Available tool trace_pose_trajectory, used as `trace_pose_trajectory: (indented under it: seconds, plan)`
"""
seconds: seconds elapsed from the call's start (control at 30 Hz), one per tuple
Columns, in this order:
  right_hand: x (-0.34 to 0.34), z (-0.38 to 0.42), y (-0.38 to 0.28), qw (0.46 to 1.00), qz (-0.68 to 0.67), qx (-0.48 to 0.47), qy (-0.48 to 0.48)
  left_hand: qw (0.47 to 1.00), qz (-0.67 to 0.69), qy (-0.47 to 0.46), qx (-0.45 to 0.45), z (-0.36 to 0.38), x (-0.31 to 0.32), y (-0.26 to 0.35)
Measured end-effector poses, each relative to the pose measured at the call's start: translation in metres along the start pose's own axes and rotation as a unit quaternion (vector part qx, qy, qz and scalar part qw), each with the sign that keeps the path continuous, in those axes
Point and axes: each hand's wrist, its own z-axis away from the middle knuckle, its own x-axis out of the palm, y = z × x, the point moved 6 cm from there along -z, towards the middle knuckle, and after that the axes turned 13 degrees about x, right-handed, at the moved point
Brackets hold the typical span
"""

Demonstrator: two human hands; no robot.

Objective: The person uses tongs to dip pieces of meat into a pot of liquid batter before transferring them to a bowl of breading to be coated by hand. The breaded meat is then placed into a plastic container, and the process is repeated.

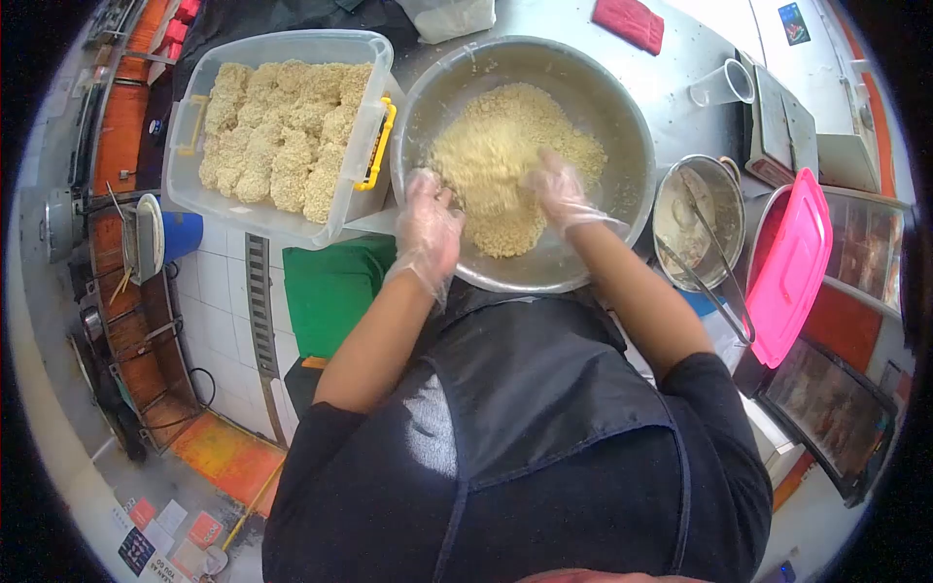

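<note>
Across the upper right of the frame, a metal counter [678, 121] bears a wide bowl [627, 189] at upper centre; white tiles [209, 301] lie centre-left. Gloved left hand [428, 225] and right hand [566, 199] flank the bowl's pale crumbs [530, 112], the left's fingers bent; whether either pinches any, I cannot tell.

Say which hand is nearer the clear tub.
Left. The left hand is by the bowl's tub-side rim, beside the clear tub; the right hand is farther off, inside the bowl.

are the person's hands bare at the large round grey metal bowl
No, the left hand and right hand both wear loose see-through plastic gloves.
</note>
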Motion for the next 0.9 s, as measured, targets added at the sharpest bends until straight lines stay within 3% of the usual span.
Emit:
trace_pose_trajectory:
  seconds: [0.03,0.07,0.13,0.17,0.2,0.23,0.27,0.3,0.33,0.37,0.4,0.43,0.5,0.53,0.57,0.6,0.67,0.73,0.8,0.83,0.9]
  plan:
    - [-0.037,-0.013,0.001,0.974,-0.189,0.126,-0.017,1.000,-0.002,0.000,0.001,0.001,-0.004,0.003]
    - [-0.052,-0.025,0.004,0.896,-0.368,0.245,-0.033,0.999,-0.034,-0.030,0.016,0.001,-0.005,0.008]
    - [-0.010,-0.068,-0.020,0.837,-0.492,0.192,-0.146,0.985,-0.140,-0.078,0.067,0.004,-0.001,0.017]
    - [0.008,-0.075,-0.044,0.737,-0.579,0.226,-0.266,0.984,-0.142,-0.079,0.069,0.007,0.000,0.019]
    - [0.021,-0.077,-0.073,0.614,-0.645,0.252,-0.378,0.950,-0.255,-0.136,0.121,0.012,0.006,0.025]
    - [0.022,-0.087,-0.086,0.613,-0.647,0.250,-0.379,0.896,-0.364,-0.190,0.170,0.018,0.013,0.029]
    - [0.016,-0.101,-0.098,0.842,-0.398,0.119,-0.345,0.875,-0.377,-0.192,0.233,0.018,0.013,0.027]
    - [0.010,-0.111,-0.104,0.960,-0.093,-0.023,-0.262,0.873,-0.379,-0.198,0.234,0.015,0.010,0.026]
    - [0.025,-0.118,-0.098,0.960,-0.096,-0.020,-0.260,0.801,-0.469,-0.269,0.257,0.017,0.012,0.025]
    - [0.046,-0.118,-0.089,0.895,-0.277,0.064,-0.343,0.713,-0.550,-0.337,0.275,0.021,0.013,0.021]
    - [0.061,-0.117,-0.080,0.785,-0.444,0.144,-0.406,0.657,-0.565,-0.370,0.334,0.032,0.022,0.026]
    - [0.048,-0.111,-0.068,0.786,-0.448,0.146,-0.401,0.654,-0.565,-0.375,0.336,0.031,0.021,0.026]
    - [0.026,-0.095,-0.029,0.589,-0.647,0.343,-0.341,0.472,-0.668,-0.467,0.337,0.032,0.017,0.005]
    - [0.025,-0.094,-0.027,0.592,-0.643,0.342,-0.344,0.443,-0.667,-0.467,0.376,0.033,0.022,0.005]
    - [0.028,-0.089,-0.023,0.595,-0.622,0.385,-0.333,0.444,-0.668,-0.465,0.373,0.036,0.018,0.004]
    - [0.028,-0.085,-0.018,0.597,-0.600,0.426,-0.319,0.450,-0.630,-0.468,0.426,0.046,0.024,0.015]
    - [0.020,-0.088,-0.018,0.624,-0.590,0.397,-0.325,0.454,-0.589,-0.464,0.482,0.053,0.023,0.023]
    - [0.022,-0.095,0.001,0.648,-0.582,0.373,-0.320,0.372,-0.654,-0.480,0.452,0.045,0.012,0.009]
    - [0.031,-0.114,0.072,0.795,-0.472,0.375,-0.075,0.387,-0.632,-0.489,0.460,0.046,0.020,0.012]
    - [0.032,-0.110,0.089,0.797,-0.468,0.376,-0.072,0.403,-0.614,-0.497,0.462,0.047,0.023,0.012]
    - [0.023,-0.099,0.106,0.868,-0.326,0.372,-0.046,0.408,-0.595,-0.504,0.473,0.048,0.031,0.000]
